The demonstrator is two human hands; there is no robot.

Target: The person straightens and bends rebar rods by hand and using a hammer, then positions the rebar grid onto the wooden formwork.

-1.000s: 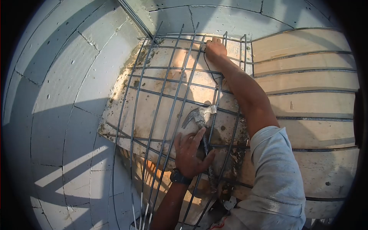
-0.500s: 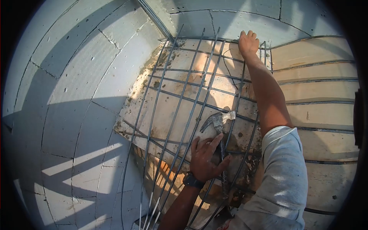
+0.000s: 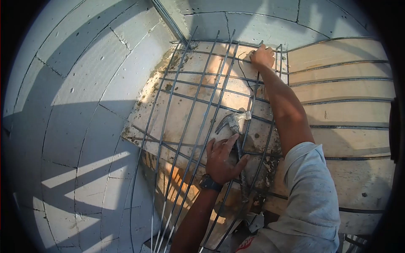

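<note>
A grid of steel rebar (image 3: 182, 134) lies over a stained board (image 3: 143, 110). My left hand (image 3: 221, 161), with a dark watch (image 3: 209, 183) at the wrist, rests palm down, fingers apart, across the bars. Its fingers lie close beside a claw hammer (image 3: 234, 119), whose head is up and whose handle runs down past my thumb; I do not grip it. My right hand (image 3: 262, 57) reaches to the far edge of the grid, its fingers curled around the upper end of a rebar rod. A thin bent wire (image 3: 246, 69) hangs just left of that hand.
A grey block wall (image 3: 76, 101) stands at the left, and another block wall (image 3: 257, 27) at the back. A metal strip (image 3: 171, 19) marks their corner. At right, wooden boards (image 3: 337, 114) carry several crosswise bars. Long rod ends stick out toward me at lower left.
My right hand has come slightly back toward me and left, and its fingers now close on the rod's end. The view has shifted a little; my left hand stays beside the hammer.
</note>
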